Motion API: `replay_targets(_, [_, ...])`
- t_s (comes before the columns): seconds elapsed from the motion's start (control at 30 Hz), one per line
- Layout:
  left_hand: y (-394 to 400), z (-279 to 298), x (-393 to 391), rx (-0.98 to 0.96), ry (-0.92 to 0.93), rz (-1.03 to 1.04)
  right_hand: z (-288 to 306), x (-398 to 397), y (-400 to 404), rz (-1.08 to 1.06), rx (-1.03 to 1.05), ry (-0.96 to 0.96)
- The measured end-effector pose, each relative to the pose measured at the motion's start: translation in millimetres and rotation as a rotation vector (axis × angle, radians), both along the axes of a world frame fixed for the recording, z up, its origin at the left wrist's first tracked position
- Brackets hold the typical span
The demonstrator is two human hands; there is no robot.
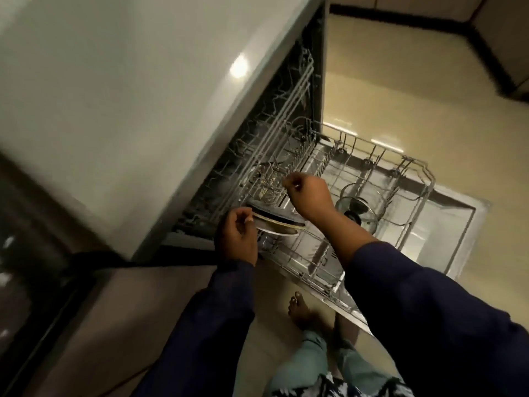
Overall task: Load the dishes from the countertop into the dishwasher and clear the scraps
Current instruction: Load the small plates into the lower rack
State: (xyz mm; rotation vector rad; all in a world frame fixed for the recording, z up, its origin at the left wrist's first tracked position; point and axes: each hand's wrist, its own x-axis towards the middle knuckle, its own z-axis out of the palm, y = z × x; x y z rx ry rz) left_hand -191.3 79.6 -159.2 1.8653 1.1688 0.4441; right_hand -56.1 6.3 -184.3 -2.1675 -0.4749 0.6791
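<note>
Head view, looking steeply down beside an open dishwasher (257,156) set under a pale countertop (114,96). The lower rack (406,179) is drawn out over the lowered door (446,224); the upper rack (274,133) sits mostly inside the machine. The left hand (239,239), reaching forward from a dark blue sleeve (206,325), has its fingers curled and its thumb pressed over the near rim of a plate (279,224), pinching that rim at the plate's left end. The plate, white with a dark band, lies almost flat at the inner end of the lower rack, just below the front edge of the upper rack; whether it already rests on the rack wires cannot be told. The right hand (307,193) is raised above and just behind the plate, wrist bent, forearm running back to the lower right into the other sleeve (429,310). Its fingers are curled into a loose fist near the front wires of the upper rack, with a small pale glint at the fingertips; motion blur leaves it unclear whether they grasp a wire, a small object, or nothing. A glass lid (357,209) with a dark knob stands tilted in the middle of the lower rack, well apart from the plate. A bare foot (300,310) stands on the beige floor (400,96) beside the door.
</note>
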Motion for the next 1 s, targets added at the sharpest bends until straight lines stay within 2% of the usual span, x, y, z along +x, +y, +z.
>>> replay_targets(0.23, [-11.7,131.7,-27.1,0.245,-0.122,-0.031,167.0,-43.2,21.7,0.051,0.362,-0.143])
replay_targets(0.47, [20.4,234.4,-122.7,0.368,-0.279,0.077,274.2,-141.6,81.5,0.244,0.508,-0.201])
replay_targets(0.63, [75.6,278.9,-279.8,0.481,-0.317,0.326,317.8,-268.5,142.4,0.394,0.573,-0.253])
replay_targets(0.73, [99.6,297.3,-402.0,0.552,-0.306,0.519,335.4,-374.0,180.4,0.488,0.648,-0.143])
replay_targets(0.87, [111.3,318.0,-549.9,0.622,-0.263,0.767,342.5,-519.2,220.7,0.716,0.649,-0.148])
replay_targets(1.0, [108.3,323.8,-662.5,0.605,-0.245,0.995,346.4,-629.6,237.2,0.933,0.647,-0.167])
